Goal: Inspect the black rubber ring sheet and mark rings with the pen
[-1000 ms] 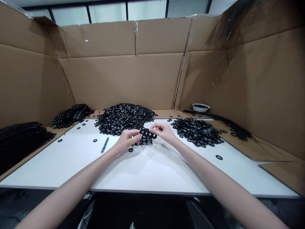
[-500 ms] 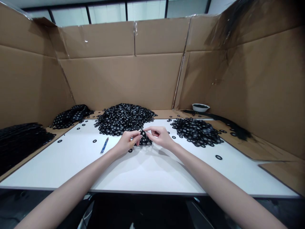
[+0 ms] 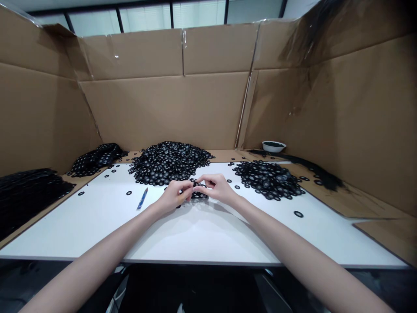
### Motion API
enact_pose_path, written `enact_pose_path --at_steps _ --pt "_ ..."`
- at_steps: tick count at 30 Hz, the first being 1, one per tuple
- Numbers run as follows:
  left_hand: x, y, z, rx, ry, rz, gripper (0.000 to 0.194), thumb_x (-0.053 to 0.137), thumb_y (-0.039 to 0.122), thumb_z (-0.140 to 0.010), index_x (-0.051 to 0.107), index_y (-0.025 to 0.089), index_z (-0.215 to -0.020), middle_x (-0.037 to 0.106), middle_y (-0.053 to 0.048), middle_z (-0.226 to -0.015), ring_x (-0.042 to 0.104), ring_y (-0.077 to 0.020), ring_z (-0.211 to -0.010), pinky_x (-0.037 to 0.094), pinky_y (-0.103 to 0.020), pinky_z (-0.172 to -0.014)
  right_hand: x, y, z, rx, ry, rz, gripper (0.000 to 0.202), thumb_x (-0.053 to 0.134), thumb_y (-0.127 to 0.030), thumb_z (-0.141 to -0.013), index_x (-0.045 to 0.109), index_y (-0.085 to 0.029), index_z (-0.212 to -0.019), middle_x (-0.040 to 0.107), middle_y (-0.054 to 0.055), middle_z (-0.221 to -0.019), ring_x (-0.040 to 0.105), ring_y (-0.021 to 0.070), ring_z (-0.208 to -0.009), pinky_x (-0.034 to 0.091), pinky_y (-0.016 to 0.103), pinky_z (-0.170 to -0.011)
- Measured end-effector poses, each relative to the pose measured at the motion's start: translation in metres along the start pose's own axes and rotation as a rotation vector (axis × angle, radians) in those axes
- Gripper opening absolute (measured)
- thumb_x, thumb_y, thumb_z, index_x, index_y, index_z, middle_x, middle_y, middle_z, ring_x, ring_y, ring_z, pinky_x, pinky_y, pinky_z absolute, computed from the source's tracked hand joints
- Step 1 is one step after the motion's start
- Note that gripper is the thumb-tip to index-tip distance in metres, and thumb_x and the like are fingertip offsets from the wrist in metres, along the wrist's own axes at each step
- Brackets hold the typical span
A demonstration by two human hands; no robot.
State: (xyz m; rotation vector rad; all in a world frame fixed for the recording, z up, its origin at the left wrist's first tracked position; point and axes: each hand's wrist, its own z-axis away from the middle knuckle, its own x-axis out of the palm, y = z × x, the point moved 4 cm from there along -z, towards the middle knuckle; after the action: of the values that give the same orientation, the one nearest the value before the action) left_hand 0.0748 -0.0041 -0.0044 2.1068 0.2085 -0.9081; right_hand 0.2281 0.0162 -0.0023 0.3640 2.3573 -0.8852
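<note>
In the middle of the white table [image 3: 202, 243], both my hands meet at a small black piece made of linked rings [image 3: 199, 194], its lower part hanging below the fingers. My left hand [image 3: 176, 194] is closed, thumb and fingers pinching the piece's left upper edge. From the right, my right hand [image 3: 216, 188] pinches at its top, thumb and forefinger close together. What lies exactly between the fingertips is too small to make out. Behind my hands rises a large heap of black rings [image 3: 167, 161].
A second ring heap [image 3: 269, 180] lies at right, with a loose ring [image 3: 298, 214] before it. Black strands [image 3: 312, 167] and a white bowl [image 3: 273, 147] are behind. At left are a blue craft knife-like strip [image 3: 142, 199], a ringed bundle [image 3: 97, 158] and a dark stack [image 3: 31, 195]. Cardboard walls [image 3: 163, 104] enclose the table.
My right hand's thumb and forefinger have moved slightly left, closer to my left fingertips. More of the ring piece is now covered by my fingers.
</note>
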Motion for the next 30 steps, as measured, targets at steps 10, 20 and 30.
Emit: enact_pose_path --at_steps 10,20,30 --pt "-0.001 0.003 0.001 -0.035 -0.022 0.091 0.026 0.041 0.026 -0.085 0.045 0.013 -0.062 0.045 0.003 -0.057 0.041 -0.0077 -0.055 0.029 -0.017 -0.051 0.006 0.0 0.0 0.018 -0.088 -0.075 0.032 0.054 -0.045 -0.081 0.063 -0.015 -0.073 0.036 -0.005 -0.052 0.028 0.0083 -0.049 0.023 0.022 -0.049" --pt "0.0 -0.004 -0.001 -0.046 0.048 0.157 0.022 0.045 0.026 -0.082 0.051 0.012 -0.066 0.043 0.003 -0.059 0.038 -0.0076 -0.057 0.029 -0.018 -0.052 0.01 -0.006 0.0 -0.024 -0.122 -0.051 0.031 0.043 -0.033 -0.087 0.057 -0.014 -0.067 0.046 -0.002 -0.056 0.035 0.0085 -0.052 0.026 0.022 -0.05" --pt "0.002 -0.009 -0.001 -0.114 0.052 0.255 0.023 0.049 0.031 -0.08 0.053 0.012 -0.067 0.044 0.003 -0.056 0.038 -0.0073 -0.053 0.028 -0.017 -0.048 0.006 0.0 -0.004 0.05 -0.017 -0.146 0.035 0.04 -0.033 -0.086 0.03 -0.018 -0.056 0.027 -0.004 -0.055 0.026 0.0081 -0.052 0.021 0.023 -0.049"
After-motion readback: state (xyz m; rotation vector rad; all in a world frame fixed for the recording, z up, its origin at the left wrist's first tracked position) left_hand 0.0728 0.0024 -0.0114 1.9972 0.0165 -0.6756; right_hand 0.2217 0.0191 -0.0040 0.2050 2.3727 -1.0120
